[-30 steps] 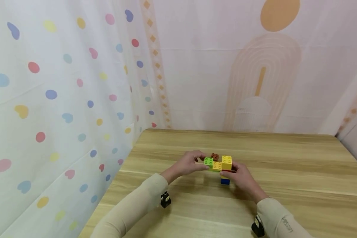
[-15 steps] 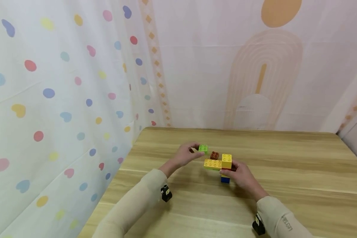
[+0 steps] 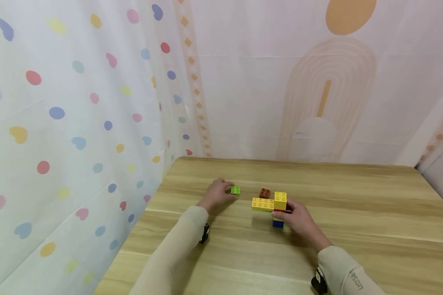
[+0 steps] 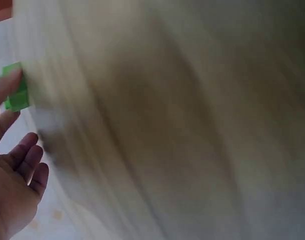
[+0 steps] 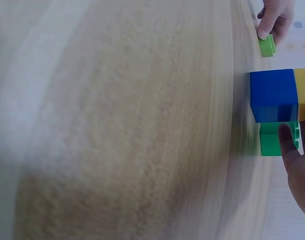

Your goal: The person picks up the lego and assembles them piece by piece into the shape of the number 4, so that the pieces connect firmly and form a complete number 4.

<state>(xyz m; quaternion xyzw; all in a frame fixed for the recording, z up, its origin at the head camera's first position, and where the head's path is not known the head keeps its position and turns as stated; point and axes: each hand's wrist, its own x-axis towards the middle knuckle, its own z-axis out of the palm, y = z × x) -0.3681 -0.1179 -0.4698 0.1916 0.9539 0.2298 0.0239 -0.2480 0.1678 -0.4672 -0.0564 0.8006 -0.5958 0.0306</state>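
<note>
In the head view, my left hand (image 3: 218, 194) is low at the table's left part, with thumb and fingers pinching a small light-green brick (image 3: 235, 190). The left wrist view shows this green brick (image 4: 16, 95) at its left edge, partly covered by a finger. My right hand (image 3: 298, 219) grips a brick tower (image 3: 280, 201) around its red middle layer. Yellow tops the tower and a blue brick (image 5: 274, 96) forms its base. A long yellow brick (image 3: 262, 203) with light green beneath juts left from the tower, above the table.
A reddish-brown brick (image 3: 265, 193) sits behind the long yellow brick. In the right wrist view, a darker green brick (image 5: 270, 140) stands beside the blue base, partly behind my fingers. The wooden table (image 3: 354, 196) ends at patterned curtains (image 3: 243, 102) at the back and left.
My left hand has lifted the light-green brick off the long yellow brick's left end and carried it left, down to the table. The right hand has stayed on the tower.
</note>
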